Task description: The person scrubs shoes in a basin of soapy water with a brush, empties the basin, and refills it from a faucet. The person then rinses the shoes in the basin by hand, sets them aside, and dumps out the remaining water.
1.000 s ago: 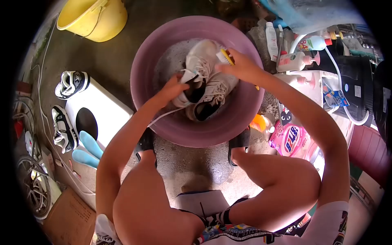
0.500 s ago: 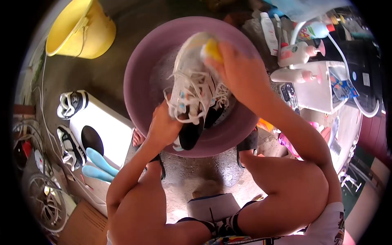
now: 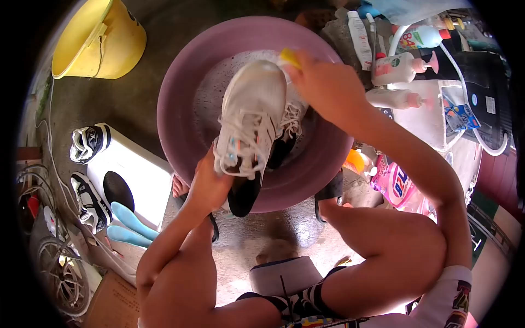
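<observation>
My left hand (image 3: pixel 210 183) is wrapped round the heel end of a white shoe (image 3: pixel 254 93), which is raised over the mauve basin (image 3: pixel 180 71) with its toe pointing away from me and its laces loose. In my right hand (image 3: pixel 328 90) is a yellow brush (image 3: pixel 291 57), partly hidden by the fingers, just right of the shoe's toe. A second shoe (image 3: pixel 292 117) with white laces and a dark inside lies in the basin behind the first. Suds cover part of the water.
A yellow bucket (image 3: pixel 123 46) stands at the upper left. Black-and-white shoes (image 3: pixel 90 202) and blue insoles (image 3: pixel 131 221) lie by a white box (image 3: pixel 147 175) at left. Bottles (image 3: pixel 394 68) and a pink detergent bag (image 3: pixel 395 183) are at right.
The first shoe has been lifted from the basin towards me and turned toe away. My right hand has moved with the brush, now beside the toe. The camera view has shifted slightly.
</observation>
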Demonstrator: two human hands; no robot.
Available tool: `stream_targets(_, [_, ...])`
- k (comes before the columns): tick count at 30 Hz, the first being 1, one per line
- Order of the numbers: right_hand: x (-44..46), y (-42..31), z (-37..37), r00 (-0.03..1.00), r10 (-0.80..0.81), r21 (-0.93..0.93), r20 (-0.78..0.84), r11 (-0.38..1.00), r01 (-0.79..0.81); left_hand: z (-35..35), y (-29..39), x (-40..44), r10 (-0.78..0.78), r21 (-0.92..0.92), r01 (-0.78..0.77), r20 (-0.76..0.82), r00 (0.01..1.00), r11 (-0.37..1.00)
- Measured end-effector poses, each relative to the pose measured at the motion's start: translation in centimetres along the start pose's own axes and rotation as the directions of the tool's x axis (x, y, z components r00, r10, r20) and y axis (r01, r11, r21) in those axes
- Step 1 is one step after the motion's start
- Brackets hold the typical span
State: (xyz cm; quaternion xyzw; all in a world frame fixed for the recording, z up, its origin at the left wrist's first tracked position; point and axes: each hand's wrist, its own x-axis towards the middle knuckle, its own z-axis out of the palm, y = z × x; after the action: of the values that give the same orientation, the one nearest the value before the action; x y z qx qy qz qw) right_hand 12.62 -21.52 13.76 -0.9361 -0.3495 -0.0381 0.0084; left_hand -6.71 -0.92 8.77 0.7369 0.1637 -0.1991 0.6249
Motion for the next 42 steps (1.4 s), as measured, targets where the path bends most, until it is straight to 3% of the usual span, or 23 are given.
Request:
stream_targets(2, [-1.0, -0.2, 0.0, 0.998, 0.057, 0.032, 0.031, 0.998, -0.058, -0.6, -0.4, 0.1, -0.077, -0.214, 0.089, 0.065, 0.995, 0.973])
stream_targets(4, [-2.1, -0.6, -0.2, 0.992, 0.0, 0.341, -0.123, 0.939, 0.042, -0.4, -0.4, 0.1, -0.016, -0.182, 0.009, -0.038, 0.999, 0.983])
stream_targets(5, [-2.6, -1.2, -0.7, 0.993, -0.012, 0.349, -0.121, 0.936, 0.054, -0.2, -0.3, 0.1, 0.05, -0.133, -0.067, -0.129, 0.99, 0.989])
stream_targets(7, [-3.6, -2.8, -2.3, 0.91, 0.106, 0.703, 0.4, 0.602, -0.379, -0.7, 0.3, 0.5, 0.182, 0.173, -0.146, -0.213, 0.96, 0.974])
stream_targets(8, [-4.0, -3.3, -2.2, 0.898, 0.09, 0.779, 0.432, 0.465, -0.421, -0.9, 0.5, 0.4, 0.255, 0.328, -0.171, -0.232, 0.939, 0.929])
stream_targets(9, [-4.0, -3.5, -2.2, 0.896, 0.085, 0.778, 0.435, 0.466, -0.422, -1.1, 0.8, 0.4, 0.331, 0.476, -0.19, -0.232, 0.915, 0.859])
stream_targets(11, [-4.0, -3.6, -2.4, 0.902, -0.032, 0.812, 0.43, 0.449, -0.372, -0.9, 1.1, 0.6, 0.384, 0.527, -0.209, -0.248, 0.89, 0.824])
stream_targets(13, [-3.5, -3.1, -2.6, 0.902, 0.0, 0.798, 0.432, 0.467, -0.382, -0.9, 0.3, 1.8, 0.442, 0.576, -0.229, -0.262, 0.858, 0.785])
stream_targets(15, [-3.8, -2.7, -2.7, 0.897, 0.025, 0.782, 0.441, 0.479, -0.398, -1.1, -1.8, 3.7, 0.256, 0.522, -0.073, -0.286, 0.923, 0.85])
stream_targets(16, [-4.1, -2.3, -2.6, 0.876, 0.059, 0.754, 0.48, 0.483, -0.445, -1.0, -1.8, 4.1, 0.137, 0.644, 0.107, -0.317, 0.939, 0.758])
stream_targets(17, [-4.3, -1.7, -2.6, 0.853, 0.094, 0.723, 0.514, 0.487, -0.49, -0.3, -1.5, 4.7, 0.141, 0.639, 0.104, -0.32, 0.937, 0.762])
stream_targets(20, [-5.3, -1.0, -3.2, 0.832, 0.073, 0.717, 0.55, 0.468, -0.516, 2.1, -2.8, 6.5, 0.213, 0.972, 0.206, -0.226, 0.951, 0.116])
stream_targets(21, [-5.6, -0.9, -3.4, 0.819, 0.08, 0.721, 0.568, 0.431, -0.542, 2.7, -3.8, 6.9, 0.215, 0.971, 0.207, -0.228, 0.95, 0.116])
stream_targets(22, [-5.7, -0.8, -3.7, 0.82, 0.081, 0.722, 0.567, 0.431, -0.541, 3.2, -4.5, 7.1, 0.237, 0.994, 0.109, -0.103, 0.966, -0.008])
stream_targets(25, [-6.2, -0.1, -4.2, 0.803, 0.063, 0.729, 0.593, 0.383, -0.568, 4.3, -5.2, 7.7, 0.297, 0.988, -0.015, 0.06, 0.953, -0.152])
stream_targets(27, [-7.1, 0.6, -3.6, 0.832, 0.082, 0.74, 0.549, 0.415, -0.529, 3.0, -4.4, 9.6, 0.158, 0.856, -0.434, 0.405, 0.901, 0.283])
stream_targets(29, [-7.0, 1.3, -3.8, 0.819, 0.074, 0.723, 0.569, 0.429, -0.541, 1.9, -3.1, 11.1, 0.206, 0.763, -0.493, 0.449, 0.869, 0.418])
stream_targets(31, [-7.2, 1.6, -4.0, 0.802, 0.069, 0.701, 0.593, 0.446, -0.557, 2.0, -2.1, 11.7, 0.599, 0.85, -0.369, 0.081, 0.796, 0.375])
stream_targets(35, [-7.4, 2.0, -2.2, 0.85, 0.089, 0.729, 0.52, 0.473, -0.495, 5.3, -4.3, 12.3, 0.523, 0.868, -0.32, 0.084, 0.848, 0.379])
stream_targets(36, [-7.8, 2.0, -1.7, 0.865, 0.093, 0.726, 0.493, 0.504, -0.468, 5.6, -4.2, 12.0, 0.487, 0.925, -0.252, 0.088, 0.869, 0.283])
stream_targets(37, [-7.9, 2.0, -1.3, 0.856, 0.098, 0.718, 0.507, 0.502, -0.482, 6.2, -4.8, 12.0, 0.478, 0.92, -0.26, 0.094, 0.873, 0.293])
stream_targets(39, [-7.8, 2.7, -0.5, 0.801, 0.105, 0.643, 0.589, 0.539, -0.544, 7.7, -6.1, 12.5, 0.43, 0.991, -0.129, 0.127, 0.894, -0.025])
stream_targets(42, [-7.8, 3.1, 0.9, 0.799, 0.129, 0.636, 0.587, 0.537, -0.554, 5.8, -7.0, 13.7, 0.403, 0.981, -0.188, 0.187, 0.896, -0.039])
